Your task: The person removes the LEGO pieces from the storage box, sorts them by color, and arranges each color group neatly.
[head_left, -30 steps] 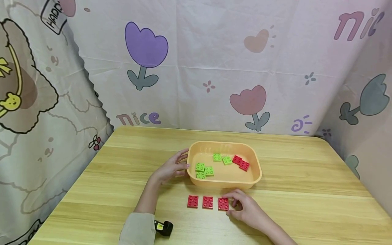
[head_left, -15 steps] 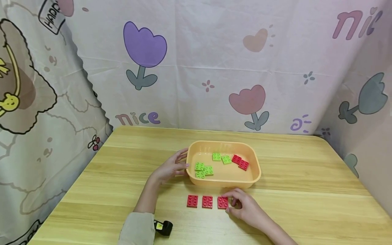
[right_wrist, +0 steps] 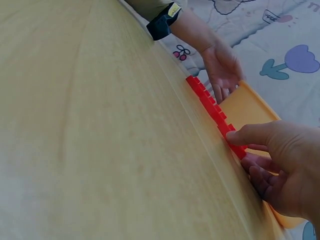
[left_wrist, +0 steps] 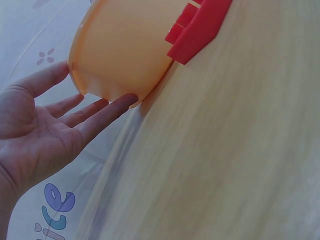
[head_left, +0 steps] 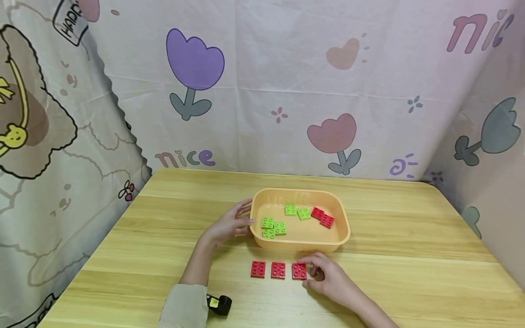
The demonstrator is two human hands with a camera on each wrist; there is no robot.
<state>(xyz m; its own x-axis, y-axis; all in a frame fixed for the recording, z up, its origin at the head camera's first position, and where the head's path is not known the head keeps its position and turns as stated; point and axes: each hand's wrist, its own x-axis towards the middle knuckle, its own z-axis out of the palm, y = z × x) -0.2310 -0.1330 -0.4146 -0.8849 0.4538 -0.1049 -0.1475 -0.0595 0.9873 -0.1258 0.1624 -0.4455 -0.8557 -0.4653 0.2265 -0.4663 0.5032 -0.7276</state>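
Observation:
Three red toy building bricks lie in a row on the table: a left brick (head_left: 258, 269), a middle brick (head_left: 278, 270) and a right brick (head_left: 298, 271). My right hand (head_left: 328, 279) pinches the right brick, its thumb at the near edge and a finger at the far one. Behind the row stands a yellow-orange bin (head_left: 303, 246). My left hand (head_left: 226, 225) touches the bin's left end; in the left wrist view its extended fingers (left_wrist: 107, 115) lie against the wall. Inside the bin are several green bricks (head_left: 280, 228) and two red bricks (head_left: 326, 221).
The wooden table (head_left: 143, 273) spreads out on both sides of the bin. A patterned cloth (head_left: 262, 54) hangs behind it and at the sides. A black wrist device (head_left: 221, 305) sits by the left sleeve (head_left: 184, 305).
The right red brick has shifted slightly away from me, closer into line with the other two, with my right hand still on it. My left hand stays at the bin.

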